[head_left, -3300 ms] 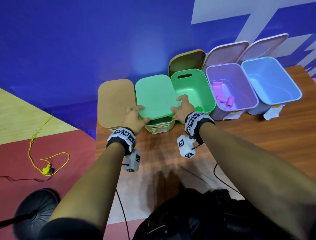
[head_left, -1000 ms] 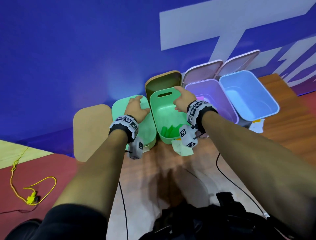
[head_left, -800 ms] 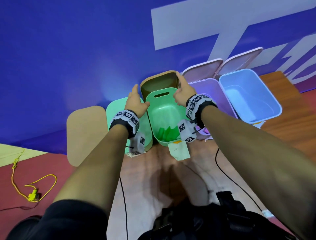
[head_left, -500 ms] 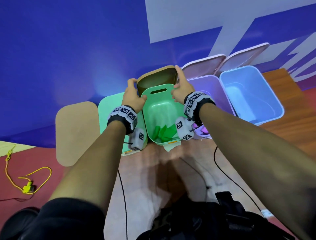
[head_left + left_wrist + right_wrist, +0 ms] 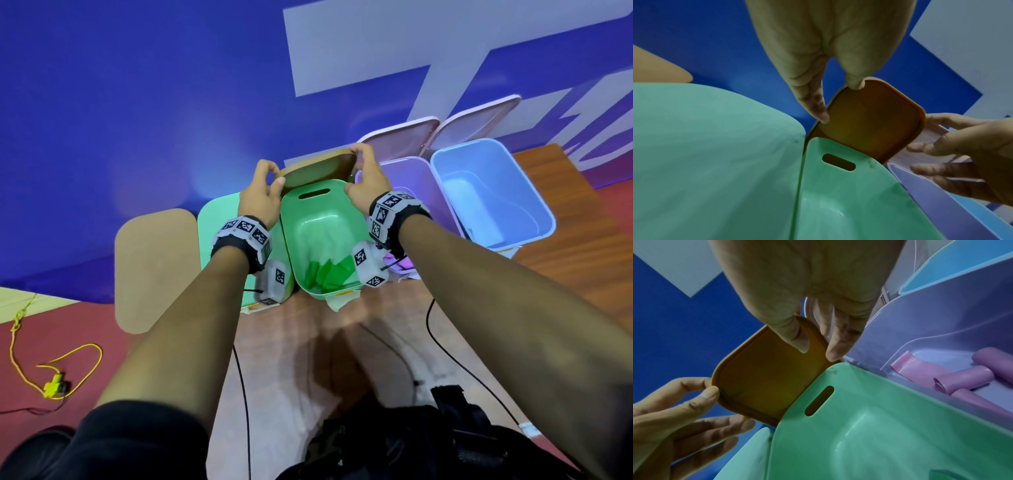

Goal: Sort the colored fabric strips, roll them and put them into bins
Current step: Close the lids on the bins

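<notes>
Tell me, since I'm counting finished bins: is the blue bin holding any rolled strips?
No, the blue bin shows only bare plastic inside.

Far wall [image 5: 137, 102]: deep blue, large pale grey lettering at right. Wooden table [image 5: 565, 274]. Floor [image 5: 51, 342]: red, pale yellow patch left.

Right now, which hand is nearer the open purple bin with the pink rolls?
Right. The right hand pinches the brown lid at the edge beside the purple bin; the left hand holds the lid's far edge, across the green bin.
</notes>
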`<state>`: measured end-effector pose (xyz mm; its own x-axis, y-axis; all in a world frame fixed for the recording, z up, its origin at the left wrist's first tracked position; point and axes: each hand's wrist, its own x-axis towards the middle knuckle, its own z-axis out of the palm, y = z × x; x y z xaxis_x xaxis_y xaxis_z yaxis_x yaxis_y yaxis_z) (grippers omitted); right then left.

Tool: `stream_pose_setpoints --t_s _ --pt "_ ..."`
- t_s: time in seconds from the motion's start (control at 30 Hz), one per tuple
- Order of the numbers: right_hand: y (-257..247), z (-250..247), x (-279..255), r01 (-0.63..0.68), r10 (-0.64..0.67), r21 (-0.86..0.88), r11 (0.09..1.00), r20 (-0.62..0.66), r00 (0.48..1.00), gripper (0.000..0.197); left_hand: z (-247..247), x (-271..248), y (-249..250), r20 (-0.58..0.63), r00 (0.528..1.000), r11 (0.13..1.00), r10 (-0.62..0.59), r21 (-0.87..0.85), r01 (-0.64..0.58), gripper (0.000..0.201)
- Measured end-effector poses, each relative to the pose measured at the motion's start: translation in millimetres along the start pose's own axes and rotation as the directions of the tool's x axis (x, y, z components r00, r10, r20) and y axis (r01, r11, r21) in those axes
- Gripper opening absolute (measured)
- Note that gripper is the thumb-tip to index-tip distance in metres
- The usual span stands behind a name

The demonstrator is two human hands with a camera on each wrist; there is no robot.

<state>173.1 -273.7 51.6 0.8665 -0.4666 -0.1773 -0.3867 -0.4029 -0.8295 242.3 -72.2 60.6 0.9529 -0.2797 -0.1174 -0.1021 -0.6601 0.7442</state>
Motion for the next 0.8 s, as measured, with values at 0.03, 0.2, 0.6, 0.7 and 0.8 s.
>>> stream_pose_setpoints --t_s 0.03,0.2,0.6,0.7,0.8 --pt "0 -1 -2 0.0 0.0 -0.008 1.0 0.005 1.0 0.071 -1 -2 0 0.002 1.0 1.0 0.008 -0.002 -0.008 0.006" --pt "-4 1 -16 -0.004 0.004 0.001 1.0 0.006 1.0 0.075 -5 -10 -4 -0.003 0.999 0.999 0.036 -0.012 -0.036 0.001" --pt "-4 -2 -56 -0.012 0.015 0.057 0.998 -0.052 0.999 0.034 -4 -59 -7 0.086 0.996 0.999 0.02 -0.039 -0.017 0.052" --pt "0 -7 -68 -0.008 0.014 0.084 0.996 -0.068 0.998 0.033 -3 -68 -7 0.101 0.994 0.999 0.047 -0.033 -0.043 0.052" --pt "5 -12 -80 -0.032 0.037 0.099 0.995 -0.056 0.998 0.033 0 -77 -7 0.106 0.993 0.998 0.053 -0.037 -0.05 0.054"
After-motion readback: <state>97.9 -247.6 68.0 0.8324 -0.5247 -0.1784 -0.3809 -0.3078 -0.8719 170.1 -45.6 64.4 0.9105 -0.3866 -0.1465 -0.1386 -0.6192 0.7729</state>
